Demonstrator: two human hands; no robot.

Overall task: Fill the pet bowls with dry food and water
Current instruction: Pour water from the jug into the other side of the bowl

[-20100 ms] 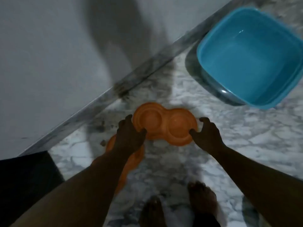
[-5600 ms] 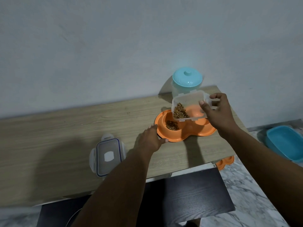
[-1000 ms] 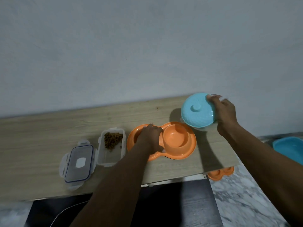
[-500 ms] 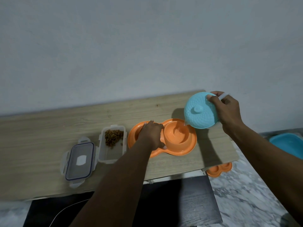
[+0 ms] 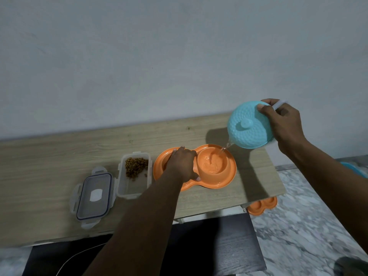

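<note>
An orange double pet bowl point(image 5: 223, 181) lies on the wooden table point(image 5: 49, 156). My left hand point(image 5: 182, 165) rests over its left cup and grips the bowl, hiding what is inside that cup. My right hand point(image 5: 284, 122) holds a clear jug with a light blue lid point(image 5: 249, 126), tilted to the left above the bowl. A thin stream of water point(image 5: 224, 148) runs from its spout into the right cup point(image 5: 213, 165), where water is pooling. A clear food container point(image 5: 133, 174) with brown kibble stands just left of the bowl.
The container's clip lid point(image 5: 93, 194) lies flat at its left. A second orange double bowl point(image 5: 262, 205) sits on the marble floor under the table's right edge. A blue tub point(image 5: 356, 170) shows at the far right. A dark surface point(image 5: 199, 246) with a white cable is below the table.
My right hand has tipped the jug further over, and water now streams into the right cup. My left hand has stayed on the bowl.
</note>
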